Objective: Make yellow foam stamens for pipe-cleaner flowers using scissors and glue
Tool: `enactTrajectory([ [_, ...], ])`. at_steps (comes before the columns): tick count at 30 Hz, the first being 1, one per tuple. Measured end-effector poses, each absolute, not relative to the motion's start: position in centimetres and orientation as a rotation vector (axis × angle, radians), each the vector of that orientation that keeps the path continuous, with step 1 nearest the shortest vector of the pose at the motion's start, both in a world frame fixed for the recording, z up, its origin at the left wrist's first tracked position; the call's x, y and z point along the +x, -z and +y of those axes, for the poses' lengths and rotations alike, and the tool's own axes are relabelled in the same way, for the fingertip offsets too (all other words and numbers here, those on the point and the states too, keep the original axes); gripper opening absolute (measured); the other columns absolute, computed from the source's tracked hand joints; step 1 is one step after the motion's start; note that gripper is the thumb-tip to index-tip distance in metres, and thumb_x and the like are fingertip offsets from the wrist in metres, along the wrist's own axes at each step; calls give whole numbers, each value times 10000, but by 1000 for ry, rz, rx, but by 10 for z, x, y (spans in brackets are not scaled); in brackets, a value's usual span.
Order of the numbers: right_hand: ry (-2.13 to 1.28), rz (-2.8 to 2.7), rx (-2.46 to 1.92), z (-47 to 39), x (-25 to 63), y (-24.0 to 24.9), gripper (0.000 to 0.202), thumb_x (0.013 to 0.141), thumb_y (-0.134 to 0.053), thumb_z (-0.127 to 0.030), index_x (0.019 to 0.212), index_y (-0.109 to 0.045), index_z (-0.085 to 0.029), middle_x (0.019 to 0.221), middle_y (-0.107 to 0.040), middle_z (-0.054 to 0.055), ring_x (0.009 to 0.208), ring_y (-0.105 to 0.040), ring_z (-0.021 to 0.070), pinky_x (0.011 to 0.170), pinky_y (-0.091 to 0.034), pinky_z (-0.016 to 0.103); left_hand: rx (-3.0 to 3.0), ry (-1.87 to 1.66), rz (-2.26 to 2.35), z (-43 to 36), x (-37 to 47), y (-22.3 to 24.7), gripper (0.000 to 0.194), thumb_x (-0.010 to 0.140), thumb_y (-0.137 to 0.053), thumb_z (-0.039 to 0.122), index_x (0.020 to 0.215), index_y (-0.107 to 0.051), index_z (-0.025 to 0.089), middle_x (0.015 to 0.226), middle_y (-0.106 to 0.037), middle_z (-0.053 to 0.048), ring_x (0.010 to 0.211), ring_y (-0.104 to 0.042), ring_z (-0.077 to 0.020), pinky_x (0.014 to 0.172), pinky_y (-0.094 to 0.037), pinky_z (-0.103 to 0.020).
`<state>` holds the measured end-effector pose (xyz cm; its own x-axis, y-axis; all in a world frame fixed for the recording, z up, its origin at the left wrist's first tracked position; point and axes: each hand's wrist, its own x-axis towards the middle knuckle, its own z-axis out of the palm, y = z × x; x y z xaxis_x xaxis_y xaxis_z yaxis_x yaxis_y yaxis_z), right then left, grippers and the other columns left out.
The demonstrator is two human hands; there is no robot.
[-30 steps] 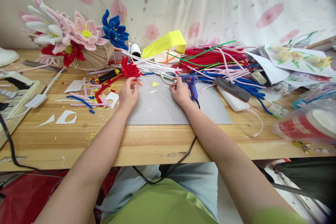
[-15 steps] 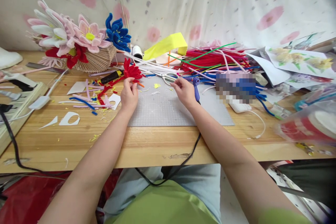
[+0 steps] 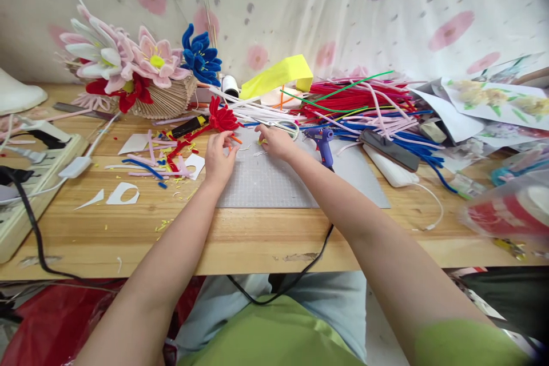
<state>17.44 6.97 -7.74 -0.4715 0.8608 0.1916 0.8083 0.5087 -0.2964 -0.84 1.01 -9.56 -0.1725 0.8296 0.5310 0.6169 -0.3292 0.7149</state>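
My left hand (image 3: 221,155) is closed, fingertips pinching a thin orange pipe cleaner (image 3: 236,139) that pokes out beside the thumb. Just beyond it lies a red pipe-cleaner flower (image 3: 223,115) with a red stem; whether the hand touches it is unclear. Over the grey cutting mat (image 3: 266,186), my right hand (image 3: 277,140) has its fingers curled down on a small yellow piece (image 3: 261,140), mostly covered by them. Scissors (image 3: 288,126) lie right behind that hand. A purple glue gun (image 3: 322,142) stands to its right, its black cord running off the table's front edge.
A bundle of coloured pipe cleaners (image 3: 355,100) and a yellow strip (image 3: 278,75) lie at the back. Finished flowers (image 3: 158,60) stand back left, near a power strip (image 3: 40,189). On the right are a phone (image 3: 390,150) and a bagged cup (image 3: 506,211).
My right hand has moved left and a little down, from near the scissors and glue gun to the yellow piece. The left hand has turned slightly, showing more orange. The view has shifted slightly.
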Motion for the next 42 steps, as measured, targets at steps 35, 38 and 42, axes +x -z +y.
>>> enactTrajectory([
  [35,-1673,-1319,-995,27,176,70,439,574,-705,-128,947,-488,-203,760,-648,-36,690,-623,98,688,-517,265,1115,-1222,1215,4,14,92,597,625,-731,153,1178,-507,135,759,-668,-27,692,-655,-148,694,-558,-323],
  [38,-1617,-1368,-999,23,180,76,466,558,-721,-147,954,-483,-206,783,-644,-36,699,-619,101,691,-511,269,1182,-1167,1242,1,16,90,630,617,-716,116,1210,-505,133,710,-664,-10,607,-628,-127,631,-550,-298],
  [42,-1501,-1407,-1086,18,182,83,449,552,-714,-142,935,-486,-198,740,-610,-47,637,-589,93,640,-485,259,1199,-1096,1256,1,19,94,645,606,-723,115,1218,-523,138,724,-683,-28,605,-636,-140,584,-544,-288],
])
